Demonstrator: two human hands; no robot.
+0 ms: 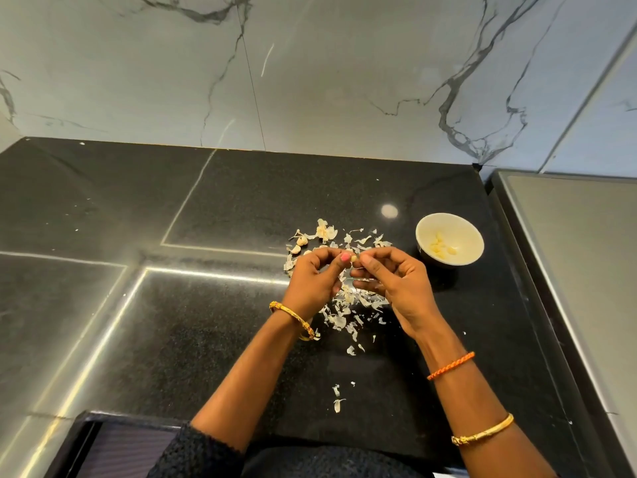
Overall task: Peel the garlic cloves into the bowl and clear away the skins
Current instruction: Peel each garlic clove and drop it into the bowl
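a clove [353,258] is pinched between the left hand [312,281] and right hand [393,281], above the skins [344,305] on the counter [206,305], left of the bowl [449,239].

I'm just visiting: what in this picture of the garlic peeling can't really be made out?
- Garlic clove, head view: mostly covered by the fingers of the left hand and right hand, so how much is peeled is unclear.
- Peeled cloves in the bowl: too small and pale to count.
- Skins under the hands: hidden.
- Unpeeled cloves: too small to count surely.
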